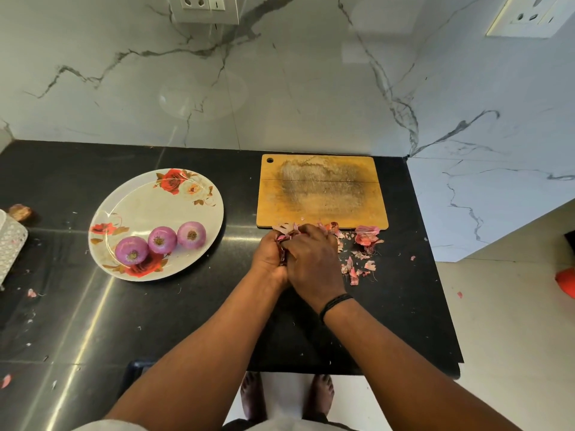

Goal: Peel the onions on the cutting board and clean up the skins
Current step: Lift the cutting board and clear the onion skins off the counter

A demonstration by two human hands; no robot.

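Gripped a pink papery skin bundle (284, 241) between both hands, seemingly; loose pink skin scraps (362, 256) lay just right, nearer the right hand (314, 262).

Kitchen corner, black tabletop (186, 321) against marble.
White grey-veined marble wall (295, 73) carries two socket plates (203, 7); pale tiled floor (513, 337) lies at right.

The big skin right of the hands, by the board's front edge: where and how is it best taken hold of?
Probably pinch the big skin at its raised, curled upper part, fingers coming from above and the right. It lies loose on the counter, apart from the board, and the hands crowd its left side.
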